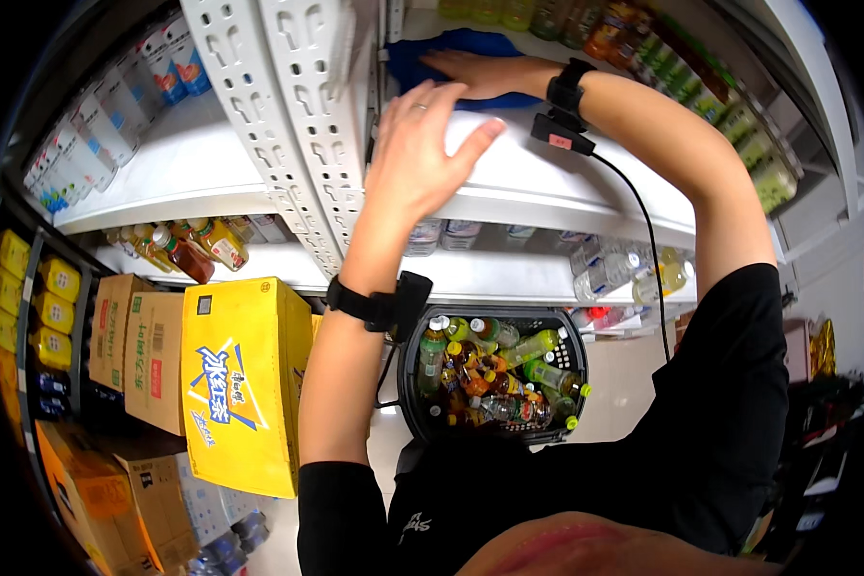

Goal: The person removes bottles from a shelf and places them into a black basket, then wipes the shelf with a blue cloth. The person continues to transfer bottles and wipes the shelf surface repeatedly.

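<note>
My right hand (pixel 475 74) holds a blue cloth (pixel 409 56) flat against a white metal shelf (pixel 504 155), with palm and fingers lying over it. The cloth spreads into the corner beside the perforated shelf upright (pixel 313 115). My left hand (pixel 419 147) is nearer to me, next to that upright, its fingers and thumb apart and nothing in it. A ring is on one of its fingers. Whether its fingertips touch the upright or the shelf is hard to tell. Both wrists carry black straps with small devices.
Drink bottles and cans (pixel 720 108) line the shelf's back and right. Below stands a black basket (pixel 405 374) full of bottles. At left are a yellow carton (pixel 241 417), brown cartons (pixel 151 360) and a shelf of milk-type cartons (pixel 93 129). A cable (pixel 651 237) hangs from my right wrist.
</note>
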The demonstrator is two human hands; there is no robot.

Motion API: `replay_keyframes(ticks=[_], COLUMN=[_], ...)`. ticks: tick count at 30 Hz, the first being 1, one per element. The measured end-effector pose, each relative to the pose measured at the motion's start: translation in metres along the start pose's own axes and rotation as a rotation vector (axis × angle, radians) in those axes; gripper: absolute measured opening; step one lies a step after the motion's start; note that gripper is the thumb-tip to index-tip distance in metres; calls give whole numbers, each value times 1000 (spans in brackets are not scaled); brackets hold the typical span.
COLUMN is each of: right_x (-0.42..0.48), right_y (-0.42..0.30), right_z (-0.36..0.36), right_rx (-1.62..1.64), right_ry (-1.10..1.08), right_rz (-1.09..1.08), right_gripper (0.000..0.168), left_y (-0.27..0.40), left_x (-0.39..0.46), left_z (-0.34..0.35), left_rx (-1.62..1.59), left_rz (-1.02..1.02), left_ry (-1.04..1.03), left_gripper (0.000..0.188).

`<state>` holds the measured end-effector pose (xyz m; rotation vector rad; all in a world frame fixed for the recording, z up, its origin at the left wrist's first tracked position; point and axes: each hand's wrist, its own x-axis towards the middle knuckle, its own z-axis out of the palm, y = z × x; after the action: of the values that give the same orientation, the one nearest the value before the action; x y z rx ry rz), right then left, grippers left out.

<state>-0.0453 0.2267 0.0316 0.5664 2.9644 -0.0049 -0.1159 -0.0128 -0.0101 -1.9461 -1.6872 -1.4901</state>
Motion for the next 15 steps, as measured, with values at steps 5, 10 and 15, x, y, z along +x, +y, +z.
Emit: replay_keyframes(ticks=[5,10,15], right_x=[35,2,-76], right_y=[38,94,175], right_z=[-7,-8,12], right_rx=[51,28,94], right_ry=[0,9,25], right_rz=[90,267,426], right_gripper=[101,103,102], left_y=[4,5,5], left_x=[0,2,3], left_z=[-3,-2,2], left_rx=[1,15,22], left_rz=[-16,-77,-54], left_ry=[-6,-55,-73], left_gripper=[66,68,69])
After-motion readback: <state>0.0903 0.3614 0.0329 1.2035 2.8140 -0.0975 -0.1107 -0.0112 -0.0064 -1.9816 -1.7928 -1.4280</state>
